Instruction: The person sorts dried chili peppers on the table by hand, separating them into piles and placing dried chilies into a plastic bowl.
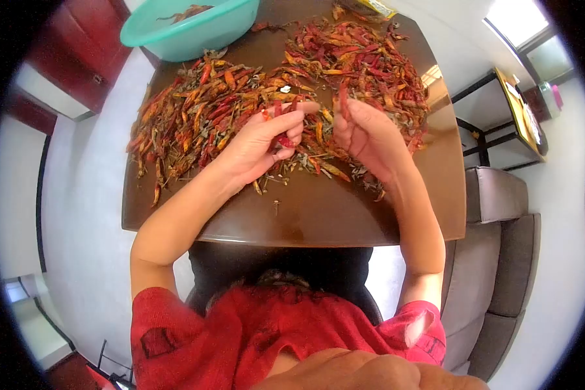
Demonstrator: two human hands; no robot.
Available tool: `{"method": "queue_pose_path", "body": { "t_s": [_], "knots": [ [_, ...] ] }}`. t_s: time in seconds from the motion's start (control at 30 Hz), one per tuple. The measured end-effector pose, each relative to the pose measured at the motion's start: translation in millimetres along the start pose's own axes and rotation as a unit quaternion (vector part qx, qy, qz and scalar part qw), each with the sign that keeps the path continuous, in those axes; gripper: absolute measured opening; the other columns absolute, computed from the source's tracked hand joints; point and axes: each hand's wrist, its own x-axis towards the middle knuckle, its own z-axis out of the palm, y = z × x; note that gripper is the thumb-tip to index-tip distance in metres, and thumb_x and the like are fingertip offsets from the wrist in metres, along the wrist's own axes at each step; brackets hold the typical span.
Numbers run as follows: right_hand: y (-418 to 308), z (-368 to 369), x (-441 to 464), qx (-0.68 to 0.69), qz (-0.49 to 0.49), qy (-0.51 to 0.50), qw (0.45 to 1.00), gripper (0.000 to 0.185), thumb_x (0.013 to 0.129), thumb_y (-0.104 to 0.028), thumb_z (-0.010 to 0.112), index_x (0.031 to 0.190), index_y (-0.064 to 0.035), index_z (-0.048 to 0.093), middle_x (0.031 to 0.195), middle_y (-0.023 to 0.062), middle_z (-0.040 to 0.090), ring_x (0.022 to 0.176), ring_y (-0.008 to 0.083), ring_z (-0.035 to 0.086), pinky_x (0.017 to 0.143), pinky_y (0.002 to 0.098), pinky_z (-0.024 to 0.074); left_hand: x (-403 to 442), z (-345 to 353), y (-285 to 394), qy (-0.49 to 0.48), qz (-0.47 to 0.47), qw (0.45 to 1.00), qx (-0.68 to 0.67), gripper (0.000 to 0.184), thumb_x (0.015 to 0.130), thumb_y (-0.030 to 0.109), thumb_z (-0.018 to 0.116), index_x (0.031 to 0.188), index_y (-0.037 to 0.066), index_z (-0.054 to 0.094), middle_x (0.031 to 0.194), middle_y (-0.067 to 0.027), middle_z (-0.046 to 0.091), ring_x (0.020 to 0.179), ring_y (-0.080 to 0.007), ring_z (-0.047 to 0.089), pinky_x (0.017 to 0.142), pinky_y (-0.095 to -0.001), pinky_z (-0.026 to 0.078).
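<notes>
Dried chili peppers in red and orange lie in a left pile (201,110) and a right pile (364,58) on a brown table. My left hand (263,140) is closed around red dried chilies (284,140), with bits of red showing between the fingers. Just to its right, my right hand (370,133) pinches a single red dried chili (343,99) upright between thumb and fingers. A small gap separates the two hands, which are above the near side of the piles.
A teal basin (188,32) with some dried chilies inside stands at the table's far left. Loose stems and bits lie on the bare table front (305,214). To the right are a grey sofa (481,273) and a small black-framed table (520,110).
</notes>
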Motion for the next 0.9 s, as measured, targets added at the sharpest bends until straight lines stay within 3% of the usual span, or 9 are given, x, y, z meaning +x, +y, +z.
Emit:
{"method": "queue_pose_path", "body": {
  "t_s": [0.17,0.23,0.33,0.53,0.6,0.67,0.77,0.83,0.9],
  "knots": [
    [21,23,-3,0.06,0.099,-0.033,0.993,0.023,0.098,-0.023,0.056,0.111,-0.0046,0.06,0.088,0.0009,0.062,0.076,0.008,0.057,0.067,0.0211,0.0473,-3,2,-4,-0.014,0.031,0.992,0.118,0.03,0.095,0.024,0.06,0.118,0.005,0.058,0.077,0.0047,0.051,0.066,-0.0032,0.041,0.051,-0.0188,0.028],
    [28,24,-3,0.112,0.105,-0.034,0.988,0.022,0.097,-0.022,0.058,0.11,-0.0039,0.06,0.089,0.0009,0.063,0.075,0.0078,0.057,0.067,0.0214,0.0475,-2,-1,-5,0.002,0.031,0.987,0.16,0.022,0.094,0.022,0.062,0.109,0.005,0.061,0.083,0.0026,0.058,0.071,-0.004,0.048,0.057,-0.0192,0.036],
    [34,19,-3,0.06,0.108,-0.02,0.992,0.019,0.095,-0.022,0.061,0.1,-0.0043,0.063,0.084,-0.0001,0.062,0.071,0.0072,0.055,0.065,0.0207,0.045,-1,4,-7,0.076,0.186,0.958,0.205,0.009,0.092,0.011,0.064,0.096,0.003,0.062,0.086,-0.0001,0.063,0.077,-0.0072,0.058,0.072,-0.0233,0.047],
    [35,21,-6,-0.113,0.084,-0.019,0.99,0.021,0.094,-0.02,0.061,0.076,-0.0089,0.061,0.068,-0.0037,0.058,0.057,0.0069,0.044,0.054,0.0215,0.0352,-2,1,-6,0.056,0.134,0.96,0.239,0.014,0.094,0.02,0.064,0.096,0.007,0.06,0.082,0.0017,0.061,0.07,-0.0044,0.052,0.06,-0.0199,0.04],
    [39,20,-7,-0.377,-0.093,-0.029,0.921,0.022,0.09,-0.016,0.061,0.072,-0.0045,0.056,0.064,0.0069,0.055,0.056,0.0156,0.049,0.055,0.0289,0.0403,-2,1,-6,0.051,0.088,0.972,0.21,0.015,0.094,0.023,0.062,0.096,0.008,0.059,0.081,0.0024,0.059,0.067,-0.004,0.05,0.056,-0.0193,0.037],
    [31,20,-10,-0.563,-0.231,-0.036,0.793,0.014,0.084,-0.011,0.061,0.075,-0.0011,0.056,0.068,0.0187,0.054,0.06,0.0305,0.056,0.058,0.0376,0.0456,0,0,-8,0.007,0.018,0.994,0.108,0.017,0.096,0.027,0.059,0.094,0.01,0.057,0.075,0.0033,0.054,0.062,-0.0049,0.045,0.051,-0.0198,0.031],
    [9,-1,-7,-0.614,-0.261,0.096,0.738,0.014,0.083,-0.014,0.061,0.077,-0.0014,0.061,0.072,0.0187,0.06,0.066,0.0364,0.06,0.06,0.0406,0.0477,3,-3,-8,0.052,0.015,0.998,0.021,0.019,0.097,0.028,0.056,0.093,0.009,0.054,0.069,0.0037,0.041,0.061,-0.0074,0.04,0.049,-0.0219,0.029],
    [-14,-21,-2,-0.722,-0.254,0.241,0.597,0.019,0.084,-0.021,0.062,0.082,-0.0031,0.067,0.074,0.0175,0.063,0.071,0.0366,0.063,0.064,0.0445,0.0504,5,-13,-6,0.041,0.024,0.999,-0.006,0.019,0.096,0.027,0.057,0.09,0.01,0.056,0.073,0.0025,0.05,0.065,-0.0071,0.046,0.051,-0.0216,0.031],
    [-26,-42,1,-0.745,-0.203,0.314,0.552,0.025,0.086,-0.029,0.062,0.086,-0.0047,0.069,0.079,0.0154,0.067,0.078,0.0366,0.065,0.07,0.047,0.0517,6,-17,-5,0.028,0.03,0.998,-0.039,0.02,0.096,0.028,0.057,0.089,0.009,0.056,0.074,0.0025,0.05,0.068,-0.008,0.049,0.053,-0.0222,0.033]
  ]
}}
